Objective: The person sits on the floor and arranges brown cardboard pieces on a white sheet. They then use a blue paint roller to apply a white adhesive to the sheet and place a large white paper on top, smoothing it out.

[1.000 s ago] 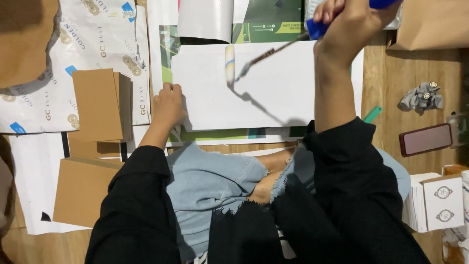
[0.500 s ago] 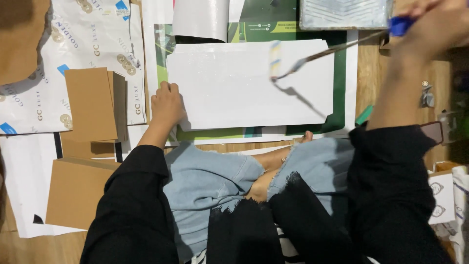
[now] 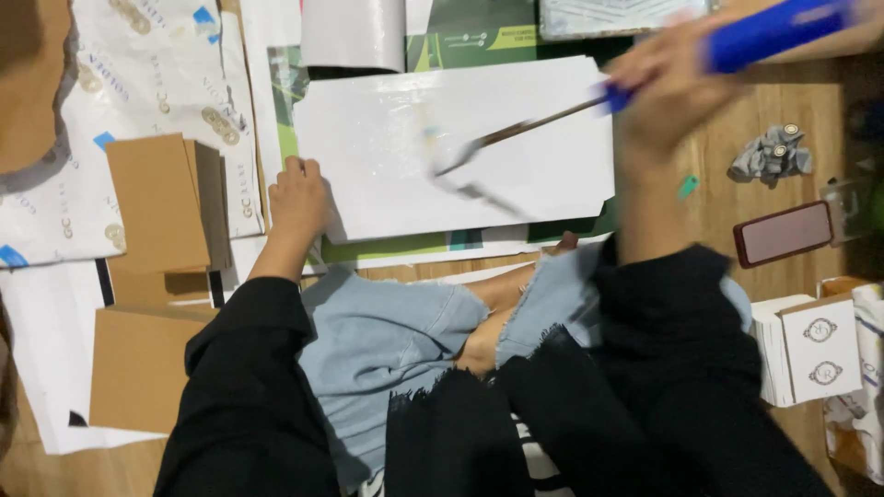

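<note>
A white sheet [image 3: 387, 147] lies flat on a green mat [image 3: 387, 247] on the floor in front of me. My left hand [image 3: 296, 198] presses on the sheet's lower left corner. My right hand [image 3: 668, 87] grips a brush with a blue handle [image 3: 764, 32]; its thin shaft slants down to the left. The blurred brush tip [image 3: 447, 166] is over the middle of the sheet, and a faint wet streak shows beside it. Both arms wear black sleeves.
Brown cardboard pieces [image 3: 157, 202] and printed wrapping paper [image 3: 138, 74] lie to the left. To the right on the wooden floor are a crumpled grey wad [image 3: 769, 155], a dark red phone [image 3: 783, 232] and white boxes [image 3: 810, 345]. My knees in torn jeans [image 3: 387, 340] are below.
My right hand has swung the brush from the sheet's upper right back down toward its middle. The left hand has stayed on the sheet's corner.
</note>
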